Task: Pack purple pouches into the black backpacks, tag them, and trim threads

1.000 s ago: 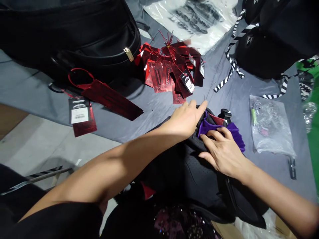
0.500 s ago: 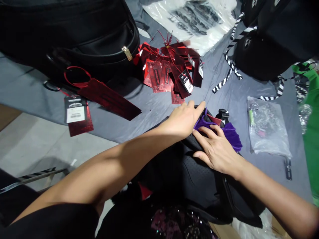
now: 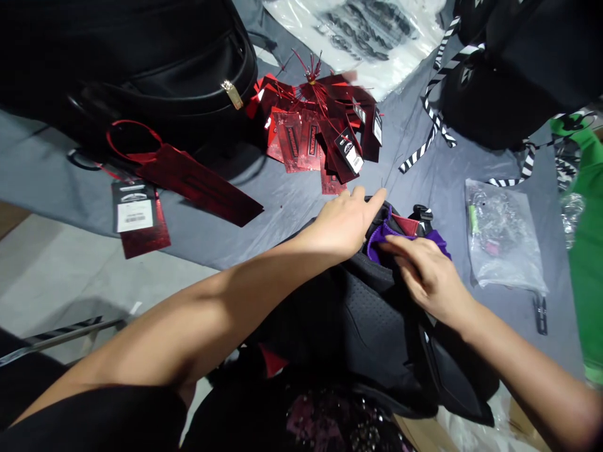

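A black backpack [image 3: 358, 333] lies in front of me, against my lap and the table edge, its purple lining [image 3: 375, 242] showing at the opening. My left hand [image 3: 346, 223] is closed over the far left rim of that opening, its fingertips partly hidden. At the right side of the opening, my right hand [image 3: 431, 273] has its fingers bent into the purple cloth, closed on a fold of it; the thumb is mostly out of sight. Beyond the hands a red patch [image 3: 405, 225] and a black buckle [image 3: 423, 216] show on the bag.
Red hang tags [image 3: 306, 135] lie bundled beyond my left hand. A large black bag [image 3: 155, 69] with a tag [image 3: 134, 207] stands at left. Clear plastic pouch [image 3: 506, 235], black strip [image 3: 541, 315], black bag with striped cords [image 3: 499, 94] and green cloth [image 3: 588, 232] are at right.
My right hand has shifted slightly right, its spread fingers now curled into the purple lining, which opens wider. My left hand keeps its hold on the rim. The view has shifted slightly.
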Available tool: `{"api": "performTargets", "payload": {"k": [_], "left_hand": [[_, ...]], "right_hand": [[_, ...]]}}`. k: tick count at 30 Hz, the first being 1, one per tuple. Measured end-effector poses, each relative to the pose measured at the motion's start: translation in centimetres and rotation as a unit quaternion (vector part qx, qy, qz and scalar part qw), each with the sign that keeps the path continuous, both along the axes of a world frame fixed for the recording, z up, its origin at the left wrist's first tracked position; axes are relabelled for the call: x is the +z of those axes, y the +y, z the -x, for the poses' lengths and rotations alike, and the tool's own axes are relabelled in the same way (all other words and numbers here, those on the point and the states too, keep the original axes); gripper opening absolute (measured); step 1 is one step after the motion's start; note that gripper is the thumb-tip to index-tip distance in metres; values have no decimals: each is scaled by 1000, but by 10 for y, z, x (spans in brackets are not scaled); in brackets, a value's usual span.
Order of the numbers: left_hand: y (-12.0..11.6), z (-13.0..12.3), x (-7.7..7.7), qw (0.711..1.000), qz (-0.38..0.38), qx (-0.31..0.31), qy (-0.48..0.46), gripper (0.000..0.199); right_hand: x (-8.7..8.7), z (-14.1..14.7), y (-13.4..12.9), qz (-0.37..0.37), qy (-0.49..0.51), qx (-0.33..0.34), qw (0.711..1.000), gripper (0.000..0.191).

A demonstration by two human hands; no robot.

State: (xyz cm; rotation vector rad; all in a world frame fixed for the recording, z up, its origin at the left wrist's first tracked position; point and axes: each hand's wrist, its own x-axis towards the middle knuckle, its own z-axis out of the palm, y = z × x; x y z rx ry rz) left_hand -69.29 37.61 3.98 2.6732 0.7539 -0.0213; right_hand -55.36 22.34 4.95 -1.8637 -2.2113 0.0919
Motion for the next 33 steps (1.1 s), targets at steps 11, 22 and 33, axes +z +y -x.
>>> {"api": "performTargets", "payload": {"k": [11,22,33], "left_hand": [[1,-3,-4,1000,11,3,0,69],[0,-2,1,1000,19,7,17,63],[0,-3,-4,1000,16,13,2,78]], "right_hand": [[-12,12,50,-32,-213,-73,974,83],[-14,10,48,-16,-223,-99,970,86],[-21,1,51,24,-241,-149,959,106]]}}
